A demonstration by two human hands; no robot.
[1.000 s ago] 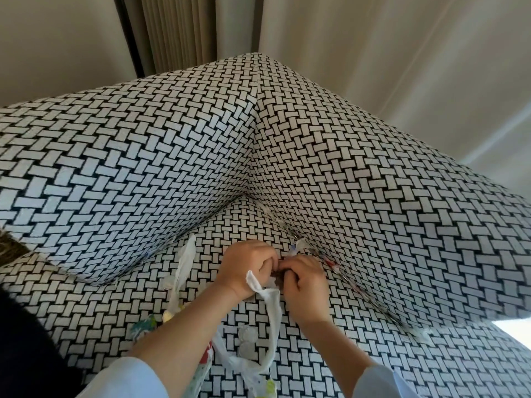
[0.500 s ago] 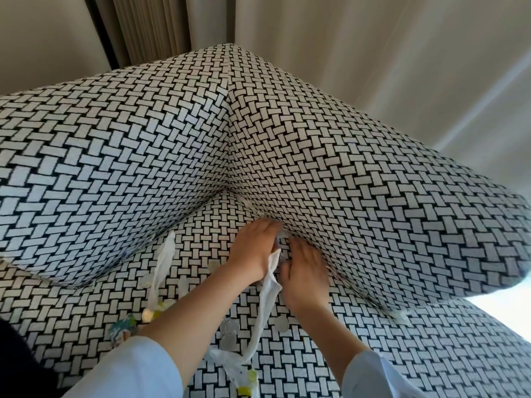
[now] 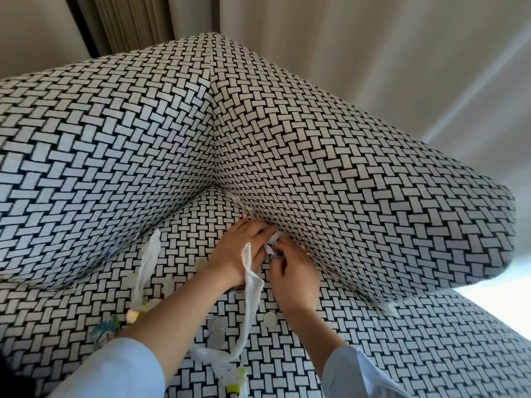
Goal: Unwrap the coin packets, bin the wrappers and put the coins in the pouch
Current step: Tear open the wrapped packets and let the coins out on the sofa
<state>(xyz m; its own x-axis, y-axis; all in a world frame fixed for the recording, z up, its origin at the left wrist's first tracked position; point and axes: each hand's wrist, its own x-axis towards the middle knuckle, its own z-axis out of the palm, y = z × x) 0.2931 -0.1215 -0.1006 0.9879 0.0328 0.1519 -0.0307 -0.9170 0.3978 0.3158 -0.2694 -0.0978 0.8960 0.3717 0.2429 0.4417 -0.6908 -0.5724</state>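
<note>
Sofa seat [image 3: 184, 234] lies in the corner where the left backrest [image 3: 100, 168] and right backrest [image 3: 344, 182] meet. Left hand [image 3: 241, 254] and right hand [image 3: 293, 271] sit side by side against the right backrest, a crumpled wrapper [image 3: 273, 242] between their fingertips. A pouch strap [image 3: 253, 280] drapes over the left hand. Loose coins [image 3: 270, 319] lie on the seat nearer, between the forearms. The pouch [image 3: 105, 330] lies near left.
</note>
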